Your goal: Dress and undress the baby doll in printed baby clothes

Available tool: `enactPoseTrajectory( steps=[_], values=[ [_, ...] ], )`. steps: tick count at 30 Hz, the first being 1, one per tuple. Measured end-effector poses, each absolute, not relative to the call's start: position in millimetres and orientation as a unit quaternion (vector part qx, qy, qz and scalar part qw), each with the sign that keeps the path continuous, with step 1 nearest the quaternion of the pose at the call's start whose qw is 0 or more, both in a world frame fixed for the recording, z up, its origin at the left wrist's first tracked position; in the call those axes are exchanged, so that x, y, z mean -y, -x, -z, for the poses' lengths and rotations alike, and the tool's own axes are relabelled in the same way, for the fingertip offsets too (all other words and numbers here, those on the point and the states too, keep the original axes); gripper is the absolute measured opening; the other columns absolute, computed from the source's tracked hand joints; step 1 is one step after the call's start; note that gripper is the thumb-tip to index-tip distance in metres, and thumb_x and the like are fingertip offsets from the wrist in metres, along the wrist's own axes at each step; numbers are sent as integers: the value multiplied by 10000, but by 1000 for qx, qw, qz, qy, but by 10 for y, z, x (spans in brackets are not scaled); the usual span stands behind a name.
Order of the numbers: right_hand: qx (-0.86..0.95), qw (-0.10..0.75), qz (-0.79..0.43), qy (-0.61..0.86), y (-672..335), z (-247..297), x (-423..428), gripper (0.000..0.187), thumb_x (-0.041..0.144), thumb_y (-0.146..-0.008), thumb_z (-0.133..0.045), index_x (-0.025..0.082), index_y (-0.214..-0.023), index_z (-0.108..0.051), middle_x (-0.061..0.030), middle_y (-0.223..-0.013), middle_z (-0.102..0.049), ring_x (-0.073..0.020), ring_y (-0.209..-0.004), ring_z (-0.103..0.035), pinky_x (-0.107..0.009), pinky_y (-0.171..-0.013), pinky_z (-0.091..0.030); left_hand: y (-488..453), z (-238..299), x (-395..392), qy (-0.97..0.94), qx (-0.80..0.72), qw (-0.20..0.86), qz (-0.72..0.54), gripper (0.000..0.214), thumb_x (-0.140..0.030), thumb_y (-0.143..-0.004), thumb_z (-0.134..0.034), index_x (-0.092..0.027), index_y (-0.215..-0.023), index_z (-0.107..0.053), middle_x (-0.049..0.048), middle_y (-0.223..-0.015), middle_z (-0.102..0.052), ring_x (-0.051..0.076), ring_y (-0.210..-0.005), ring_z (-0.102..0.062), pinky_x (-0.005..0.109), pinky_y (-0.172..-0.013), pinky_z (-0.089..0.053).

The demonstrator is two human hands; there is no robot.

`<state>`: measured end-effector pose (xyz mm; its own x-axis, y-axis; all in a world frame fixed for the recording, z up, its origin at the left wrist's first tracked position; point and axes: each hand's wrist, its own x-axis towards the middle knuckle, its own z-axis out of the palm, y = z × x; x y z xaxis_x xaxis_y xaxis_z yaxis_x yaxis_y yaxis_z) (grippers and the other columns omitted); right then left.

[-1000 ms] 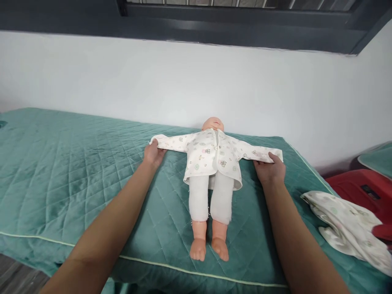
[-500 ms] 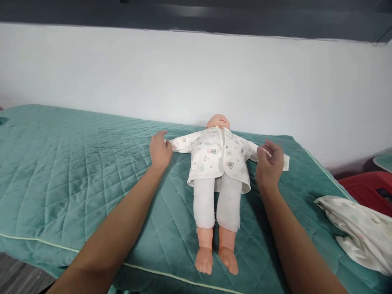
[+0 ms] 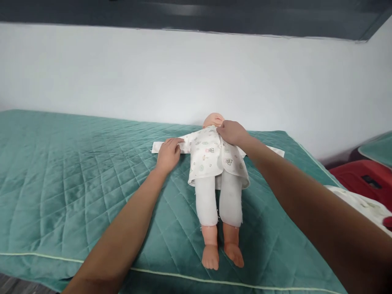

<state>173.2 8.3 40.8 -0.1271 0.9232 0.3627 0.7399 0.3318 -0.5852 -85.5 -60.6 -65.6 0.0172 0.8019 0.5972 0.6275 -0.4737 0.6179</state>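
A baby doll (image 3: 219, 192) lies on its back on the green quilted bed (image 3: 76, 171), head toward the wall. It wears a white printed jacket (image 3: 211, 157) with both sleeves spread sideways. My left hand (image 3: 168, 154) rests on the doll's left-side sleeve, fingers curled down onto the cloth. My right hand (image 3: 231, 132) reaches across to the jacket's collar just below the doll's head (image 3: 213, 120), fingers bent and pinching the fabric there. The doll's bare feet (image 3: 222, 256) point toward the near edge of the bed.
A white wall runs behind the bed, with a dark window frame above. At the right lies another white printed garment (image 3: 364, 206), beside a red object (image 3: 364, 181). The bed's piped near edge (image 3: 183, 277) runs along the bottom of the view.
My right hand left the right sleeve end and moved inward to the jacket collar. My left hand slid along the left sleeve toward the doll's body.
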Motion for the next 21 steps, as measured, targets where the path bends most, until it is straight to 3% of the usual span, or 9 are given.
enactPoseTrajectory(
  steps=[6,9,13,17,21],
  values=[
    [777,241,-86,575,-1600,-553,254,149,297,-861,-543,233,-736,-493,-63,-748,-606,-268,-772,-582,-449,-803,-468,823,642,584,-715,-514,78,-467,346,-104,-823,-481,-240,-1060,-693,91,-1150,-705,319,-1169,-576,504,-1094,-379],
    [755,314,-99,567,-1663,-440,599,148,358,-917,-506,224,-878,-555,-87,-939,-665,-257,-843,-609,-443,-820,-493,791,626,604,-717,-510,75,-469,331,-110,-824,-487,-242,-1049,-690,96,-1148,-701,324,-1165,-576,505,-1093,-378],
    [748,420,-82,508,-1904,-86,1155,287,381,-952,-528,236,-1194,-584,-114,-1279,-631,-287,-1211,-566,-490,-1060,-440,740,613,658,-710,-490,106,-494,302,-117,-807,-532,-253,-1019,-699,91,-1128,-705,317,-1154,-581,491,-1117,-363],
    [778,416,-90,462,-2185,287,1668,443,376,-967,-566,277,-1394,-503,-99,-1573,-442,-281,-1469,-383,-533,-1207,-317,738,619,701,-714,-475,125,-499,298,-121,-804,-544,-259,-1009,-710,85,-1111,-711,311,-1154,-578,472,-1131,-356],
    [750,408,-118,507,-2422,511,1950,468,389,-989,-538,276,-1439,-471,-111,-1587,-431,-279,-1472,-389,-557,-1212,-307,751,609,781,-701,-474,149,-512,254,-153,-807,-577,-254,-992,-720,80,-1087,-710,302,-1128,-589,457,-1133,-369]
  ],
)
